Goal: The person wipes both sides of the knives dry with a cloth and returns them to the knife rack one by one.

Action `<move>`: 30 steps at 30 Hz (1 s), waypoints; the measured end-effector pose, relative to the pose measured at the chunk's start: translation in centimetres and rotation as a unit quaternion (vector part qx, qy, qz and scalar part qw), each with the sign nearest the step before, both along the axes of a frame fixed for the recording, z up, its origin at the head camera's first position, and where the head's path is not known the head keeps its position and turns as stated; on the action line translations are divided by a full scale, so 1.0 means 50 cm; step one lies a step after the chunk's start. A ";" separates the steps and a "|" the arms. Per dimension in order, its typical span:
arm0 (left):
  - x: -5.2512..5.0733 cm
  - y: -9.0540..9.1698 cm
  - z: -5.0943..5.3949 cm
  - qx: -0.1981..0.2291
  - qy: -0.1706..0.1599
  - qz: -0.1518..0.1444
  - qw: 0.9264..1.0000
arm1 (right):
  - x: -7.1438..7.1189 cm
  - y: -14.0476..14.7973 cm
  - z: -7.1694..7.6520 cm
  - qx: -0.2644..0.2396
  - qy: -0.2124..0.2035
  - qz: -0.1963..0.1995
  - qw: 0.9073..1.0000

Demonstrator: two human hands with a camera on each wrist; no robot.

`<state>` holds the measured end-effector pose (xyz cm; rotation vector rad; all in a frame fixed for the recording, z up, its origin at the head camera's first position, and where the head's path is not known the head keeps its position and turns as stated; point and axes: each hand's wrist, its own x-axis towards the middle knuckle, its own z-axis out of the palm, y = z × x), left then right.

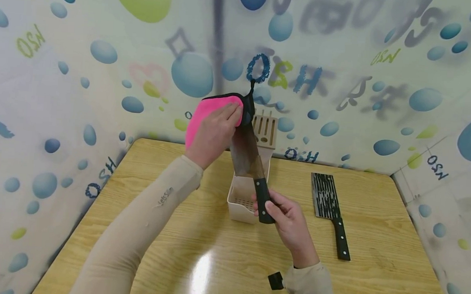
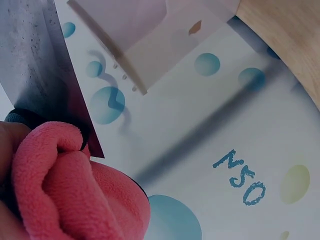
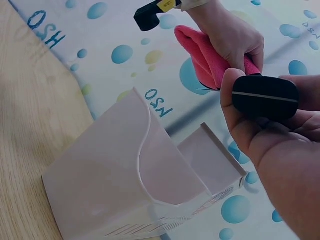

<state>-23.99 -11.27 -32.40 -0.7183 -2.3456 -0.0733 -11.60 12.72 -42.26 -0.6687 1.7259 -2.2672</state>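
Note:
A cleaver with a broad steel blade and black handle is held up above the table, tilted with its tip upward. My right hand grips the handle; in the right wrist view the handle's butt end faces the camera. My left hand pinches a pink and black cloth around the blade's upper end. In the left wrist view the fluffy pink cloth is bunched against the blade. The blade's tip is hidden under the cloth.
Behind the cleaver stands a white knife holder with a slotted beige top. A second cleaver, its blade patterned black and white, lies on the wooden table to the right. Patterned cloth walls enclose the table.

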 end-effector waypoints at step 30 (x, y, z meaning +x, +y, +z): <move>-0.015 -0.019 -0.008 0.041 0.000 0.007 0.999 | 0.005 0.002 0.001 -0.035 0.011 0.003 0.999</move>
